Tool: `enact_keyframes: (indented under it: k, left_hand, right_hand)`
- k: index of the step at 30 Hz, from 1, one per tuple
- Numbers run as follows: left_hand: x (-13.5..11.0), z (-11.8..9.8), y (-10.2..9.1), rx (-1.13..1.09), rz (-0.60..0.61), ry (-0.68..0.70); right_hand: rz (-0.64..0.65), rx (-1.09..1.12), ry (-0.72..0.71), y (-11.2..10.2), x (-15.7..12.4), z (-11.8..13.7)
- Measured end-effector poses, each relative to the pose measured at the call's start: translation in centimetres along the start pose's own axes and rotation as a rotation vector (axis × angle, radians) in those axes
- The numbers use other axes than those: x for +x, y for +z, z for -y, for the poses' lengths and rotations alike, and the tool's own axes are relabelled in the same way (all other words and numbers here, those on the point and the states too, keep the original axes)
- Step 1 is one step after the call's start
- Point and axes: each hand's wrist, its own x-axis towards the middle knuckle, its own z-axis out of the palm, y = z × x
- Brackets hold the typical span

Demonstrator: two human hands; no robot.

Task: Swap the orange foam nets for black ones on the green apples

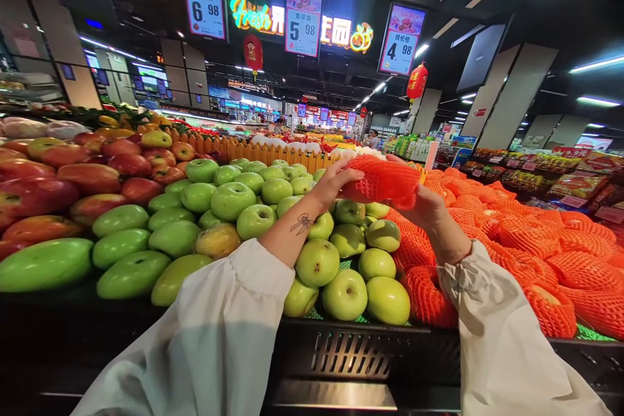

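Both my hands are raised over the fruit display, holding a fruit wrapped in a red foam net (385, 179) between them. My left hand (336, 183) grips its left end, the thumb lying over the net. At the right end, my right hand (423, 205) closes round it from behind and below, with most fingers hidden. The net covers the fruit, so its kind does not show. Green apples (344, 294) lie in the bin just beneath my hands. To the right is a heap of fruit in the same red foam nets (531, 237).
Red apples (92, 182) and more green fruit (134, 273) are piled at the left. A black slotted bin edge (351, 354) runs along the front. Behind stands a low yellow picket fence (263, 155). Price signs (303, 19) hang overhead; packaged goods (560, 175) fill shelves at right.
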Motion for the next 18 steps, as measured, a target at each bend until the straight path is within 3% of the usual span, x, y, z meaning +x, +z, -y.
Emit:
enact_keyframes:
  k: [5,10,15,18]
  left_hand:
    - [-0.1,0.0,-0.2,0.062,0.210,0.012]
    - [-0.3,-0.1,-0.4,0.115,0.260,0.043]
    - [-0.1,0.1,-0.3,0.021,0.154,0.021]
    - [0.1,0.4,-0.5,-0.050,0.036,0.029]
  right_hand:
    - [-0.099,0.020,0.097,-0.9,0.3,-0.2]
    - [-0.081,-0.015,0.136,-1.7,1.3,-2.3]
    - [-0.246,-0.148,0.052,-1.2,1.6,-2.9]
    - [-0.205,-0.179,0.086,-0.8,1.4,-2.1]
